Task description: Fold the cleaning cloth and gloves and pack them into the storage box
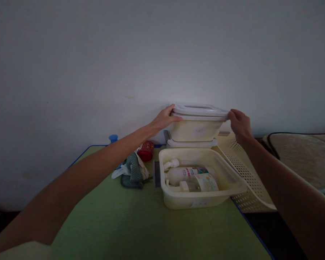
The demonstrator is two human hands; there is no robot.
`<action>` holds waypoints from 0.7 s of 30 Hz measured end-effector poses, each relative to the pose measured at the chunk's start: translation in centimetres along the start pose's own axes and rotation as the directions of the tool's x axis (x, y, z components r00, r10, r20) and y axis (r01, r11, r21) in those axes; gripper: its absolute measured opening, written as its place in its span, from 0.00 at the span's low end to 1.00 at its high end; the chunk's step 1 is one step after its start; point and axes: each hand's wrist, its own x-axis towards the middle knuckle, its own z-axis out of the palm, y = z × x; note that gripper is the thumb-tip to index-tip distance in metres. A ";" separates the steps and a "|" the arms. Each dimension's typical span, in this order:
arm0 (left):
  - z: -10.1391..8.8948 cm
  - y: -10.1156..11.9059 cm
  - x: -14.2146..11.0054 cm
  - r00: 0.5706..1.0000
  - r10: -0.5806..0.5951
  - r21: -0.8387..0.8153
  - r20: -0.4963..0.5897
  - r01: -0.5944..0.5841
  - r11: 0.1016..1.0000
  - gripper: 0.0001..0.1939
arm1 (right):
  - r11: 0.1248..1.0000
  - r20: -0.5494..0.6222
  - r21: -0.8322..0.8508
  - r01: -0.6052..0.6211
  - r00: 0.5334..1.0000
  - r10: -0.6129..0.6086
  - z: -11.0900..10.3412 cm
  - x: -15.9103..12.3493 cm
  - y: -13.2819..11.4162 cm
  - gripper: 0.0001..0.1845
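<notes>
A white lid lies across the top of a cream plastic storage box, which is stacked on another lidded box against the wall. My left hand is closed on the lid's left corner, fingers at its upper edge and thumb just under the rim. At the opposite corner, my right hand pinches the lid's edge. In front stands an uncovered cream box. Inside it lie a white pump bottle and a clear bottle with a white label.
A green table with blue edging carries everything. On its left are a grey-green cloth, a red container and a blue item. To the right are a perforated cream basket and a beige cushioned surface.
</notes>
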 end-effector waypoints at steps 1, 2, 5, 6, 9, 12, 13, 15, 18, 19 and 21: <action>0.1 -0.1 0.0 1.000 0.001 0.004 -0.022 -0.001 1.000 0.35 | 1.000 -0.030 0.024 -0.021 0.999 0.021 0.0 0.0 -0.4 0.20; 0.2 -0.2 0.0 0.999 0.000 0.018 -0.045 0.001 1.000 0.36 | 0.998 -0.057 0.051 -0.041 0.997 0.044 -0.1 -0.1 -0.9 0.20; 0.2 -0.5 -0.3 0.996 0.056 0.097 -0.068 -0.049 0.994 0.38 | 0.988 -0.096 0.131 -0.076 0.991 0.089 -0.9 -0.6 -2.6 0.20; 0.1 -0.4 -0.6 0.993 0.097 0.126 -0.064 -0.088 0.988 0.38 | 0.984 -0.102 0.156 -0.080 0.990 0.097 -1.3 -0.8 -3.2 0.20; -0.1 0.3 -2.5 0.973 0.222 0.205 -0.055 -0.207 0.957 0.37 | 0.972 -0.135 0.223 -0.072 0.985 0.104 -2.7 -2.2 -4.7 0.21; -0.1 1.7 -5.4 0.946 0.322 0.259 -0.044 -0.300 0.918 0.36 | 0.933 -0.189 0.360 -0.012 0.978 0.086 -4.1 -4.6 -6.0 0.20; 0.0 2.1 -6.6 0.938 0.344 0.270 -0.047 -0.319 0.908 0.35 | 0.905 -0.210 0.425 0.021 0.975 0.076 -4.5 -5.6 -6.4 0.20; 0.3 2.9 -8.9 0.933 0.354 0.295 -0.057 -0.323 0.899 0.34 | 0.858 -0.245 0.509 0.075 0.968 0.060 -5.1 -7.7 -7.0 0.18; 1.1 3.1 -12.0 0.930 0.366 0.347 -0.047 -0.328 0.879 0.33 | 0.844 -0.266 0.530 0.089 0.962 0.066 -5.9 -10.9 -7.3 0.17; 1.4 3.0 -13.0 0.924 0.380 0.364 -0.044 -0.339 0.867 0.33 | 0.852 -0.276 0.516 0.090 0.959 0.066 -6.1 -11.8 -7.3 0.17; 2.0 2.5 -14.8 0.917 0.397 0.398 -0.038 -0.350 0.848 0.34 | 0.876 -0.292 0.473 0.095 0.955 0.054 -6.7 -13.6 -7.2 0.17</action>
